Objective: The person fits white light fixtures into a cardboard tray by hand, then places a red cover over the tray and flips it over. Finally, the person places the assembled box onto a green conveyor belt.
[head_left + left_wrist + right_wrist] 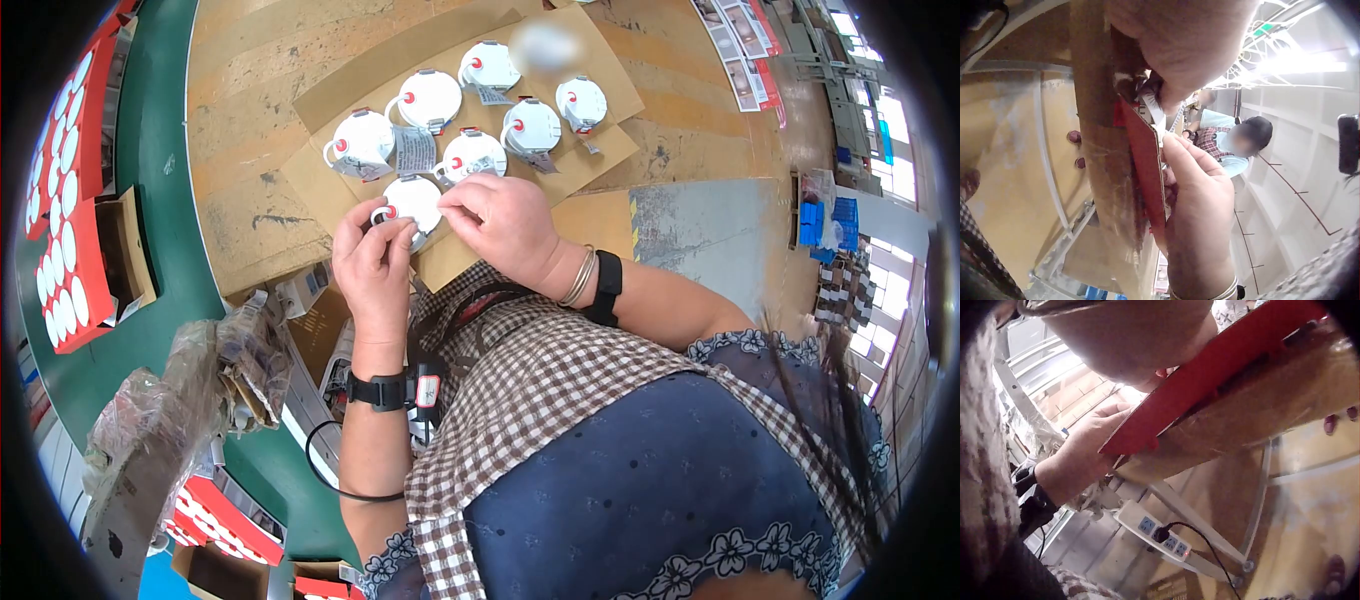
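Several round white lamps (534, 127) with red caps and white cables lie on flattened cardboard (345, 90); some carry printed grey labels (415, 150). My left hand (375, 270) holds the edge of the nearest white lamp (413, 199), its fingers curled beside the white cable. On the other side of that lamp, my right hand (505, 228) has thumb and forefinger pinched at a small white piece (1163, 135), best seen in the left wrist view. A printed strip (1150, 106) shows under the left fingers there. My hands partly hide the lamp.
Red boxes of white discs (75, 240) stand on the green surface at left. A plastic-wrapped post (150, 440) rises near my left arm. A red board edge (1204, 375) runs below my hands. A power strip (1154, 531) hangs lower; another person (1222, 134) is beyond.
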{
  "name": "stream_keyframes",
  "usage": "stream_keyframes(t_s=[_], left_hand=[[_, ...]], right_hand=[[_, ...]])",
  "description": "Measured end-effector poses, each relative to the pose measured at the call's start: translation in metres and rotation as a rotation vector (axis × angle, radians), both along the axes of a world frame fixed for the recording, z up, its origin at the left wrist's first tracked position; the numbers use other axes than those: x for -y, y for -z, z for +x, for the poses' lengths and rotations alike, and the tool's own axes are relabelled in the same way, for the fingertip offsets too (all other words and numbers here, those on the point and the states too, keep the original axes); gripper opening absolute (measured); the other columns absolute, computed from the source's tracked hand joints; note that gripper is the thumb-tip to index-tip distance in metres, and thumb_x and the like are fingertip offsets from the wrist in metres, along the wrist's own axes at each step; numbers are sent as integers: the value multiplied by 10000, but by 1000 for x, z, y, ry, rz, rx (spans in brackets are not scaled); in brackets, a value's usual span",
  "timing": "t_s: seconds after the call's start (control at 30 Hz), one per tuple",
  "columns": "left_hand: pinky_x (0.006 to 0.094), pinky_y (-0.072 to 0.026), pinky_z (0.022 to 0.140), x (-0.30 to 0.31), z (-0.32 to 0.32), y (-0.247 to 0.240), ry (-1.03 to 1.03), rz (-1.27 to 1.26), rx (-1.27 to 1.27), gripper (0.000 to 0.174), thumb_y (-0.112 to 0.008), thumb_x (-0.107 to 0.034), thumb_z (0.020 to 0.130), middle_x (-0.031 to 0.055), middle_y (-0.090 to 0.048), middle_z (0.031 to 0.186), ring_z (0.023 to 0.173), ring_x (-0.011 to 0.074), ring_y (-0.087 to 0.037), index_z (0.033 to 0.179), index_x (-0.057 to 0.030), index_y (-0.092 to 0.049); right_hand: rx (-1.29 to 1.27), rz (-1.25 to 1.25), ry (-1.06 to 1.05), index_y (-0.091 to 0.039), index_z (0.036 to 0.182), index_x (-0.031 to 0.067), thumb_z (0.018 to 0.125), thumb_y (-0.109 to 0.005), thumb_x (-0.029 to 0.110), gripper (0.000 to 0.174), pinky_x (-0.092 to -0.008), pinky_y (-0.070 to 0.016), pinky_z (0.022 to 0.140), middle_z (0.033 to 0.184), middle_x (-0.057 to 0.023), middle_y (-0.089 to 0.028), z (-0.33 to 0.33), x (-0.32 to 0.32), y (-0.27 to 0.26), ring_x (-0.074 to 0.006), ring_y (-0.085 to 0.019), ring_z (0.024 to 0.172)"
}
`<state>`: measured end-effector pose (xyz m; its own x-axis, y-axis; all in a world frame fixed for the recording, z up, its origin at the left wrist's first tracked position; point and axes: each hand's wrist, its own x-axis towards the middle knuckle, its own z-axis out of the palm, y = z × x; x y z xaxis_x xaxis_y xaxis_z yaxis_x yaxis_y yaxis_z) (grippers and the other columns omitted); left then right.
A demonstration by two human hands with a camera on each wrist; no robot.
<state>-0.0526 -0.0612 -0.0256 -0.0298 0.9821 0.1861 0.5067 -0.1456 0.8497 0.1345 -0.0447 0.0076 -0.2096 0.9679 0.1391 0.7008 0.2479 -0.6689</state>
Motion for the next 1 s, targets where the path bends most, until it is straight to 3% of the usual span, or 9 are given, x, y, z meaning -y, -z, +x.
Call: stream_keyframes(t_s=[0.47, 0.73, 0.93, 1.0], left_hand=[[364, -553, 825, -8, -6, -22, -33, 100, 9, 130, -830, -35, 772, 132, -704, 1108, 970, 277, -681, 885, -36, -766], [372, -554, 833, -9, 3, 1, -17, 76, -11, 127, -828, -36, 772, 135, -701, 1114, 981, 285, -679, 881, -30, -763], [341, -547, 854, 6, -2, -1, 28, -80, 10, 95, -807, -54, 840, 117, -694, 1146, 993, 234, -671, 918, -22, -764], [340, -544, 869, 17, -13, -16, 40, -146, 45, 92, -801, -49, 845, 116, -693, 1150, 1009, 230, -669, 923, -18, -763]], right_hand=[[-30, 116, -15, -734, 886, 72, 859, -748, 113, 52, -391, -534, 616, 844, -112, -719, -9, -11, -22, -305, -691, 715], [-52, 50, -3, -738, 892, 67, 864, -746, 108, 50, -391, -534, 620, 848, -118, -720, 2, -12, -3, -307, -694, 729], [-141, -121, 7, -750, 951, 50, 886, -737, 100, 83, -338, -495, 582, 857, -110, -711, 11, -5, -10, -232, -648, 642], [-153, -162, 4, -751, 969, 40, 890, -737, 82, 91, -309, -454, 555, 838, -91, -687, 8, -2, -28, -179, -585, 591]])
